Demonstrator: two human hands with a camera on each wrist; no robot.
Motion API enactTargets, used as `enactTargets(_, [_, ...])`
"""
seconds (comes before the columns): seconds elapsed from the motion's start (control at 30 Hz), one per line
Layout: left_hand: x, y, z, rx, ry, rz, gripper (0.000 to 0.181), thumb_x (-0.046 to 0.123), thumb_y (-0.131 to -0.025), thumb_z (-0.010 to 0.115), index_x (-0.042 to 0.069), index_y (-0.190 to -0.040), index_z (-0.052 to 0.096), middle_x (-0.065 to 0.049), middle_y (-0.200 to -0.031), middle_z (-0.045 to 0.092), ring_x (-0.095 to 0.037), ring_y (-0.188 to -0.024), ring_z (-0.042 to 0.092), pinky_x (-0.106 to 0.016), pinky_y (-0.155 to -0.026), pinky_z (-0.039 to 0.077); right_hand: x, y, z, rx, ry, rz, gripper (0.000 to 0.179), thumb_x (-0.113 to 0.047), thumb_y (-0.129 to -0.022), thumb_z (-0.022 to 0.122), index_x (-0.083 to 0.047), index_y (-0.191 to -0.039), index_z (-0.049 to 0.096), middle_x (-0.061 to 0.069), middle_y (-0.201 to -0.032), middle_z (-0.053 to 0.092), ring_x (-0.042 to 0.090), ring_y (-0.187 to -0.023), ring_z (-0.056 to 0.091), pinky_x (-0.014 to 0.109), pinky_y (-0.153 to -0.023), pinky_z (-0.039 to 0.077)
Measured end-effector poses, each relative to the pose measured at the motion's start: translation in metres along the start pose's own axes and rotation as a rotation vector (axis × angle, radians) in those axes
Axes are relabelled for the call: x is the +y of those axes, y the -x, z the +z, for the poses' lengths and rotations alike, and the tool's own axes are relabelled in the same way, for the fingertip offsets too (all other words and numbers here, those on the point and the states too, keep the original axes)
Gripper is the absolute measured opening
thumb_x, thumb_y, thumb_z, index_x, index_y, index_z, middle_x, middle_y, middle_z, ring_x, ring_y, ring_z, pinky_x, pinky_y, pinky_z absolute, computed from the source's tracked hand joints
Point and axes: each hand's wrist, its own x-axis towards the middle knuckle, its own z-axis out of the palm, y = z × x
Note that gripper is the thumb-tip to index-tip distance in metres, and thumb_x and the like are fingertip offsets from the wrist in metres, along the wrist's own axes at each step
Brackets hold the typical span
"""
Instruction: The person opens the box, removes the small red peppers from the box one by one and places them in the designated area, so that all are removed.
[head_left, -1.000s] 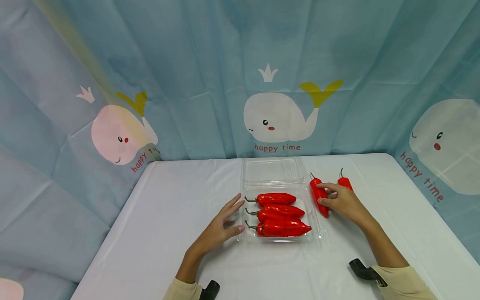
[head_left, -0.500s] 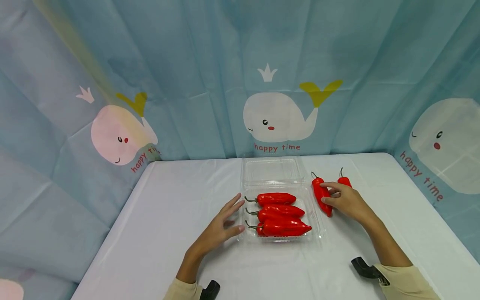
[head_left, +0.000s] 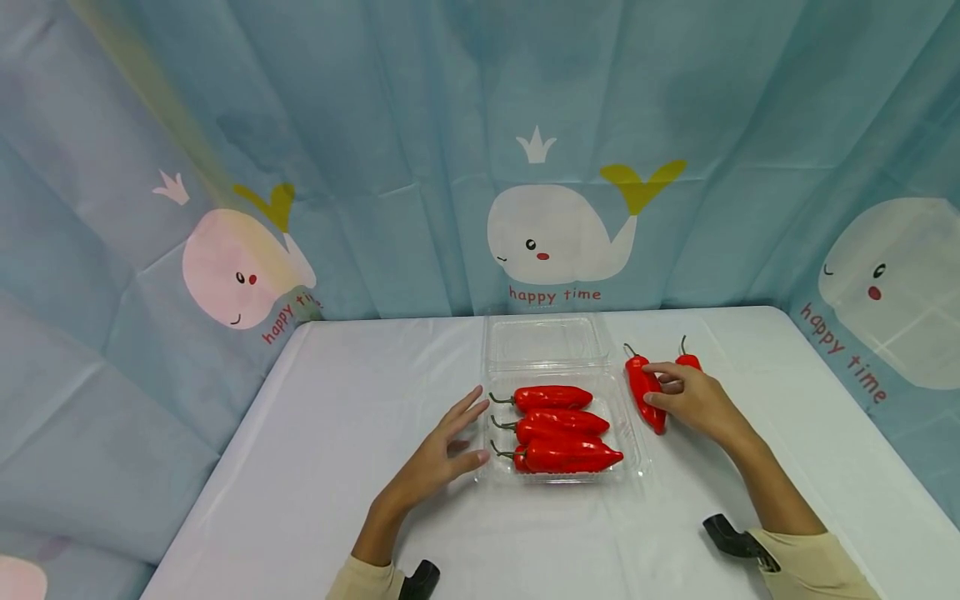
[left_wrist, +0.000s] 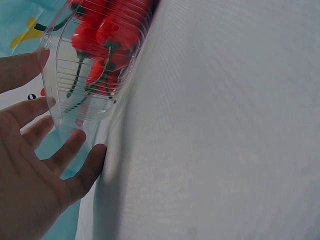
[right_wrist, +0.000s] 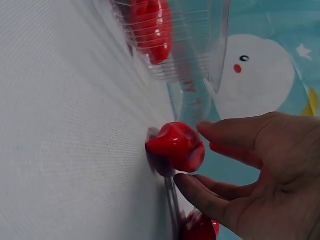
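Observation:
In the head view my right hand (head_left: 697, 404) grips a red chili pepper (head_left: 642, 392) between thumb and fingers, just right of the container. The right wrist view shows that pepper's tip end, low at the white cloth, with thumb and fingertips at its sides. A clear plastic clamshell box (head_left: 633, 475) stands open at the centre, several red peppers (head_left: 562, 423) lying crosswise in it, stems leftward. My left hand (head_left: 435, 462) rests with spread fingers at the box's left side; in the left wrist view its fingertips (left_wrist: 47, 56) are right at the clear wall.
Another red pepper (head_left: 687, 361) lies farther right, partly hidden behind my right hand. The box's lid (head_left: 547, 342) is folded back toward the far edge of the white-covered table (head_left: 360, 400). A blue curtain (head_left: 405, 242) with whale prints hangs behind and at both sides.
My right hand and the pepper in it have shifted slightly right, away from the box, mostly in the first half second. The left hand and the box have stayed in place.

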Motion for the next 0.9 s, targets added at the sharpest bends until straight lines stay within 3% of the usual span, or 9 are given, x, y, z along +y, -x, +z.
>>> enactTargets(0.27, [0.000,0.000,0.000,0.006,-0.009,-0.008,0.073,0.018,-0.100,0.071,0.011,-0.165,0.038,-0.002,-0.178,0.016,-0.037,-0.160,0.025,-0.065,-0.115,0.044,-0.005,0.002,-0.007,0.038,0.013,0.019,0.061,-0.024,-0.096,0.078,-0.003,-0.150,0.057,0.031,-0.140,0.059,0.048,-0.124,0.060,0.055,-0.091,0.063])
enactTargets(0.63, [-0.002,0.000,0.000,0.006,-0.004,-0.006,0.073,0.019,-0.100,0.071,0.011,-0.165,0.038,-0.002,-0.178,0.016,-0.036,-0.160,0.024,-0.065,-0.115,0.044,-0.012,0.006,-0.014,0.070,0.008,0.009,0.066,-0.026,-0.097,0.076,-0.003,-0.154,0.052,0.034,-0.146,0.056,0.053,-0.129,0.057,0.059,-0.092,0.061])
enactTargets(0.9, [-0.002,0.000,0.001,0.008,-0.010,0.003,0.073,0.018,-0.100,0.071,0.011,-0.165,0.038,-0.003,-0.178,0.017,-0.036,-0.161,0.024,-0.065,-0.115,0.044,-0.024,0.012,-0.017,0.103,-0.054,-0.067,0.068,-0.031,-0.099,0.075,-0.006,-0.157,0.049,0.029,-0.147,0.057,0.051,-0.132,0.057,0.059,-0.092,0.061])
